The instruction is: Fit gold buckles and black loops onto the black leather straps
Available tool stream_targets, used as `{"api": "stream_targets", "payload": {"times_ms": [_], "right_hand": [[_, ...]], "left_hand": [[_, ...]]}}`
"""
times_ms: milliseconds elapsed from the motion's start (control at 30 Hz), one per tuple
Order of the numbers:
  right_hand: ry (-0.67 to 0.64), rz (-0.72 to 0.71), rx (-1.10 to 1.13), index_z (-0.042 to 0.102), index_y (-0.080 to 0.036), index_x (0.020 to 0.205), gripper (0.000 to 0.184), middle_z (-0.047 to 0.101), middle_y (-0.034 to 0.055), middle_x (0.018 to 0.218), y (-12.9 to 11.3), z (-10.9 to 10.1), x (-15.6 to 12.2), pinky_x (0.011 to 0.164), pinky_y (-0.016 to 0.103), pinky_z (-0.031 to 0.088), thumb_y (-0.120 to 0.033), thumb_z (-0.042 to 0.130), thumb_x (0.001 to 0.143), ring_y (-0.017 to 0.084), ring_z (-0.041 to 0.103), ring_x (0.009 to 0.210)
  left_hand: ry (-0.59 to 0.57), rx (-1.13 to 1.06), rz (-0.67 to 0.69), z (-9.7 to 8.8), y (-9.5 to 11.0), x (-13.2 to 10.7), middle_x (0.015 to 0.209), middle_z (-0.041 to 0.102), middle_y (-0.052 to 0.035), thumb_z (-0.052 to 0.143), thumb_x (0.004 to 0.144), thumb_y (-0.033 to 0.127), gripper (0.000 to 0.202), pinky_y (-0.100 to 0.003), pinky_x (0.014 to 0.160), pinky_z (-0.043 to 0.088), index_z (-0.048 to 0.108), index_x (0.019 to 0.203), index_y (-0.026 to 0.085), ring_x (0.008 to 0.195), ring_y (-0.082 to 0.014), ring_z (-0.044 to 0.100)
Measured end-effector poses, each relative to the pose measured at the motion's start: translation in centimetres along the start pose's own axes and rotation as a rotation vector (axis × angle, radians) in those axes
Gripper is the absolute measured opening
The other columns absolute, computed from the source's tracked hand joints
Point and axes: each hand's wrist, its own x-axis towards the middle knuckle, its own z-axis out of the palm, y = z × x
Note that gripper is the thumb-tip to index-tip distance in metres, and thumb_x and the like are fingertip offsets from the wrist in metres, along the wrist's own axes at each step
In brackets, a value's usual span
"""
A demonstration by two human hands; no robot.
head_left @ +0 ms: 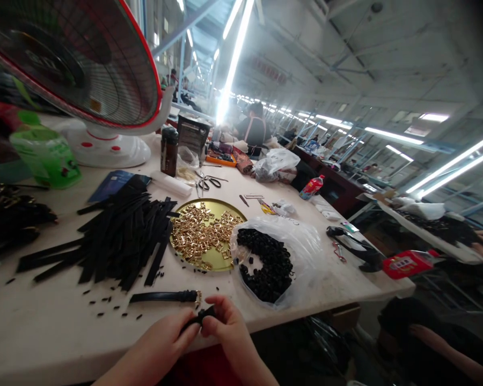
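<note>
Close to the table's front edge, my left hand (pixel 173 328) and my right hand (pixel 226 320) pinch a short black strap (pixel 206 313) between them. Fingers of both hands are closed on it, and they hide part of it. Just beyond lies another black strap (pixel 163 297) with a gold buckle at its right end. A gold round tray (pixel 221 260) holds many small gold buckles (pixel 203 231). To its right, an opened clear plastic bag (pixel 304 244) contains small black loops (pixel 263 262). Left of the tray is a heap of flat black straps (pixel 116 233).
A white fan (pixel 108 150) with a red-rimmed guard stands at the back left beside a green jug (pixel 44 153). Scissors (pixel 209 181), a dark bottle (pixel 169 151) and a red-labelled bottle (pixel 312 187) are farther back. A red bottle (pixel 408 264) lies at right. Other people sit beyond.
</note>
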Motion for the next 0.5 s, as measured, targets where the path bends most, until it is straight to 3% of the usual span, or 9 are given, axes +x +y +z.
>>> {"api": "stream_targets", "payload": {"times_ms": [133, 200, 267, 300, 367, 433, 500], "right_hand": [[0.006, 0.018, 0.019, 0.06, -0.014, 0.072, 0.016, 0.055, -0.0028, 0.058, 0.5, 0.0, 0.5, 0.056, 0.02, 0.035, -0.026, 0.068, 0.067, 0.008, 0.046, 0.053], [-0.068, 0.055, 0.033, 0.061, -0.014, 0.074, 0.021, 0.055, -0.0024, 0.059, 1.0, 0.4, 0.9, 0.054, 0.02, 0.035, -0.029, 0.071, 0.063, 0.008, 0.045, 0.052], [-0.161, 0.084, 0.009, 0.062, -0.015, 0.079, 0.028, 0.056, -0.0012, 0.063, 1.1, 0.7, 1.8, 0.051, 0.021, 0.034, -0.034, 0.072, 0.061, 0.009, 0.045, 0.052], [-0.177, 0.075, -0.041, 0.062, -0.015, 0.081, 0.03, 0.056, -0.0007, 0.065, 0.9, 0.7, 2.5, 0.051, 0.022, 0.034, -0.037, 0.07, 0.062, 0.01, 0.045, 0.052], [-0.112, -0.022, -0.272, 0.061, -0.017, 0.082, 0.025, 0.057, 0.0006, 0.069, 0.1, 0.2, 4.5, 0.055, 0.024, 0.036, -0.039, 0.062, 0.07, 0.012, 0.048, 0.057], [0.054, -0.176, -0.672, 0.06, -0.018, 0.079, 0.015, 0.057, 0.0025, 0.076, -1.1, -0.6, 7.2, 0.064, 0.026, 0.037, -0.032, 0.055, 0.076, 0.016, 0.051, 0.069], [0.159, -0.219, -1.041, 0.059, -0.018, 0.075, 0.007, 0.058, 0.0048, 0.083, -1.9, -1.4, 9.9, 0.072, 0.03, 0.035, -0.024, 0.055, 0.075, 0.019, 0.052, 0.079]], "left_hand": [[-0.155, -0.145, -0.149, -0.3, -0.5, -0.4, 0.074, 0.066, -0.0032, 0.041, 0.077, 0.04, 0.055, -0.027, 0.054, 0.046, 0.037, 0.128, 0.021, 0.056, -0.0192, 0.058], [-0.098, -0.176, -0.144, -0.6, -1.0, -0.2, 0.093, 0.066, -0.0075, 0.043, 0.075, 0.044, 0.059, -0.029, 0.062, 0.048, 0.036, 0.129, 0.021, 0.071, -0.0215, 0.06], [0.022, -0.195, -0.078, -1.0, -1.7, 0.3, 0.108, 0.062, -0.0076, 0.049, 0.071, 0.049, 0.056, -0.028, 0.072, 0.046, 0.046, 0.12, 0.023, 0.087, -0.023, 0.058], [0.064, -0.207, -0.058, -1.3, -2.1, 0.6, 0.102, 0.064, -0.0067, 0.051, 0.07, 0.052, 0.053, -0.027, 0.071, 0.046, 0.05, 0.114, 0.023, 0.084, -0.0223, 0.058], [0.111, -0.247, -0.075, -1.7, -2.7, 1.4, 0.066, 0.063, -0.001, 0.048, 0.071, 0.057, 0.048, -0.024, 0.053, 0.043, 0.054, 0.102, 0.021, 0.058, -0.0168, 0.054], [0.143, -0.303, -0.11, -1.9, -3.1, 2.0, 0.04, 0.04, 0.0085, 0.043, 0.072, 0.061, 0.045, -0.019, 0.037, 0.027, 0.053, 0.087, 0.02, 0.036, -0.0096, 0.034], [0.174, -0.343, -0.133, -2.0, -3.1, 2.3, 0.037, 0.028, 0.0124, 0.042, 0.07, 0.064, 0.045, -0.018, 0.034, 0.016, 0.048, 0.076, 0.02, 0.032, -0.0062, 0.022]]}}
